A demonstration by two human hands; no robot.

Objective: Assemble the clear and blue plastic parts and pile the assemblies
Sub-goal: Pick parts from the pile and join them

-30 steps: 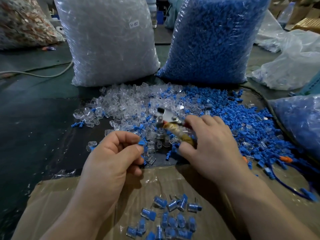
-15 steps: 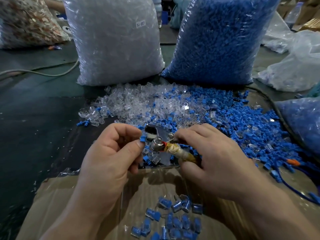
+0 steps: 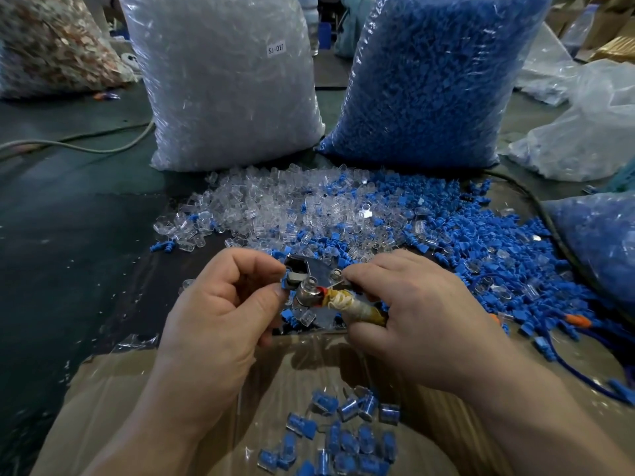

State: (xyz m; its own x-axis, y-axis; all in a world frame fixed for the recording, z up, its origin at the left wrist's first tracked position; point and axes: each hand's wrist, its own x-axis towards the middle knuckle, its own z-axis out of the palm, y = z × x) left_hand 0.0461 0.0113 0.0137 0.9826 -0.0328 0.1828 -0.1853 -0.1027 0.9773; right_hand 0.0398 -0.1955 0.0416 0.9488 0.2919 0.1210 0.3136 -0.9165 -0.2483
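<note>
Well, your widest room is on the left, where the dark surface (image 3: 68,252) stretches out with small clear scraps on it and a pale cord (image 3: 86,146) far back. Straight ahead two tall bags stand side by side and wall off the far side: the bag of clear parts (image 3: 223,80) and the bag of blue parts (image 3: 429,73). On the right a smaller blue bag (image 3: 601,245) lies close to the loose heaps. Near you a sheet of cardboard (image 3: 120,389) covers the surface, and its far edge lies just under your hands.

Both hands are held close together above that edge. Your left hand (image 3: 223,304) is curled, with thumb and first finger pinching a small blue part (image 3: 284,285) against the head of a metal tool (image 3: 316,280). Your right hand (image 3: 412,314) is wrapped round the tool's handle, which is bound in pale, yellowish tape.

The loose clear parts (image 3: 275,207) lie in a heap in front of the clear bag. The loose blue parts (image 3: 481,242) spread out to the right, and the two heaps mix in the middle. The finished assemblies (image 3: 343,438) — blue inside a clear shell — sit in a small pile on the cardboard, between your wrists and nearer to you than the hands.
</note>
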